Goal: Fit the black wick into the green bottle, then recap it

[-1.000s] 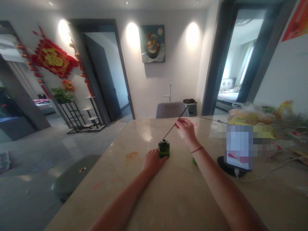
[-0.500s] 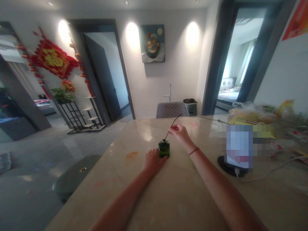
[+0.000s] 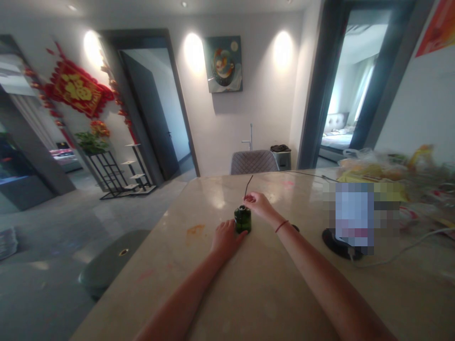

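A small dark green glass bottle (image 3: 242,219) stands on the beige marble counter top (image 3: 270,289), between the two hands. The left hand (image 3: 225,239) lies low and flat, a little open, with its fingers (image 3: 241,235) touching the lower side of the bottle, not closed around it. The right hand (image 3: 256,204), just above and beside the bottle, pinches a thin dark stick (image 3: 249,186) between its fingers.

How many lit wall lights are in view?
3 wall lights: one left of the doorway, the others flanking the painting. More may be out of view.
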{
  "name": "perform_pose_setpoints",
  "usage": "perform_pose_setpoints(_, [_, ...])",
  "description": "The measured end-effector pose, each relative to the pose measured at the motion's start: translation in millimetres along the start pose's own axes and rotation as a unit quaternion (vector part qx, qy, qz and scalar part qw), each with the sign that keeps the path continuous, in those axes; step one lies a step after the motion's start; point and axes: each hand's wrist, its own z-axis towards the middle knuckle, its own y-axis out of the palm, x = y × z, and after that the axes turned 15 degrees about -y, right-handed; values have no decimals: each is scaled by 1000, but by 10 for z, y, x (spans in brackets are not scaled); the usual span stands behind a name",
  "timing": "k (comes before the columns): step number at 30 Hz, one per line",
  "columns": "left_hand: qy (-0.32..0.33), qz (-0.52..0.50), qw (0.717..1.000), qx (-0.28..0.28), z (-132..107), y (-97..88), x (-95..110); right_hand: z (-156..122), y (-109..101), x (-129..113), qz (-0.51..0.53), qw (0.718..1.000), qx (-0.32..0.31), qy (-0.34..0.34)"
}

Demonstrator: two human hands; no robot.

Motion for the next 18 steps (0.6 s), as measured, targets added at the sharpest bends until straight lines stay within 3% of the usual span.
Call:
perform_pose_setpoints(3, [-6, 1, 1000, 1, -1, -2, 7, -20, -17, 5, 48, 998, -42, 9])
perform_pose_setpoints(8, [-10, 3, 1000, -5, 5, 3, 5, -104, -58, -38, 76, 987, -136, -39])
perform_pose_setpoints(18, [-8, 3, 1000, 4, 12, -4, -6, -158, -81, -50, 45, 983, -172, -48])
